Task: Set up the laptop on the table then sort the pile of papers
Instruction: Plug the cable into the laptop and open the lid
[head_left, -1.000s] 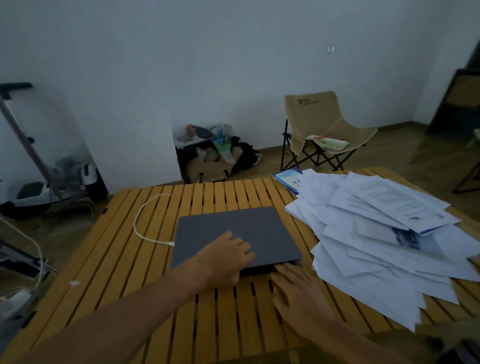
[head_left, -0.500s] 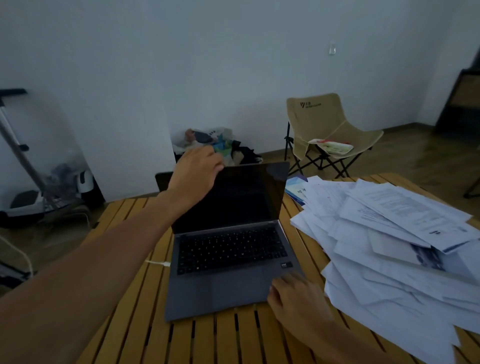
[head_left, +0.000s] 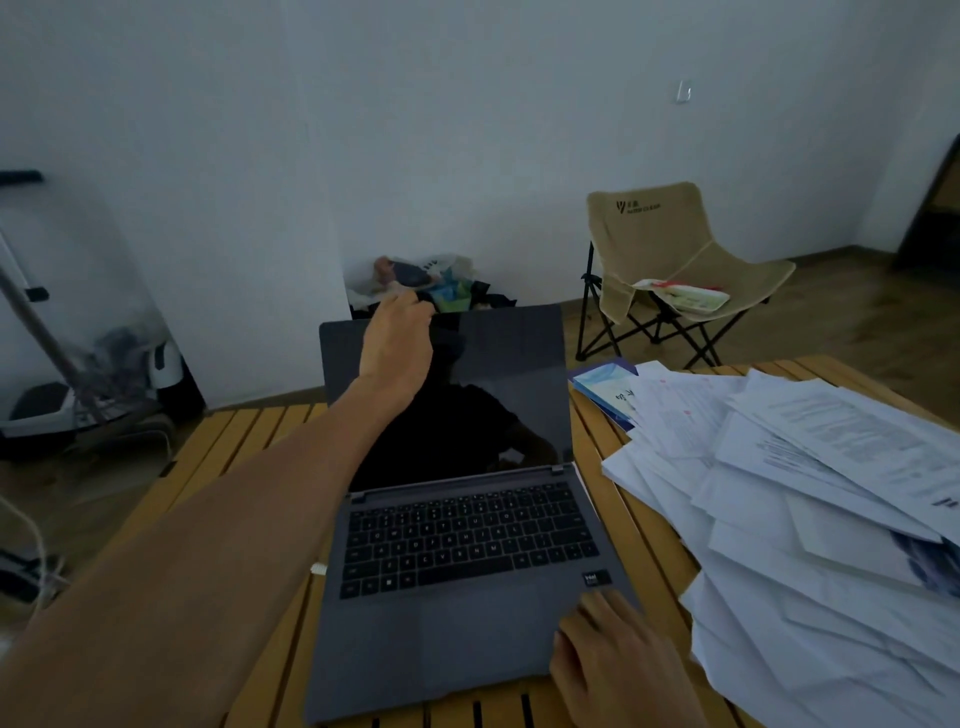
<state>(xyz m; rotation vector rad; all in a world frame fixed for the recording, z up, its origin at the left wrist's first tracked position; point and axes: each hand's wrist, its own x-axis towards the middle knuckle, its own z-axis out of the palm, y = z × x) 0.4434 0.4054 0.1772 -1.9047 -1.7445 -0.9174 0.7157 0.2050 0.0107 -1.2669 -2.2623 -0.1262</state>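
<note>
A grey laptop (head_left: 467, 561) stands open on the wooden slatted table (head_left: 234, 452), its screen dark. My left hand (head_left: 397, 338) grips the top edge of the screen, fingers curled over it. My right hand (head_left: 618, 660) rests with loose fingers on the lower right corner of the palm rest. A sprawling pile of white printed papers (head_left: 810, 509) covers the right side of the table, right next to the laptop.
A white charging cable (head_left: 318, 569) plugs into the laptop's left side. A blue booklet (head_left: 605, 382) pokes out from the pile's far edge. Beyond the table stand a beige folding chair (head_left: 670, 270), a heap of bags (head_left: 431, 286) and equipment at the left wall.
The laptop went from closed to open. My left hand lifted the lid and now tilts the screen further back. My right hand stayed at the front right corner.
</note>
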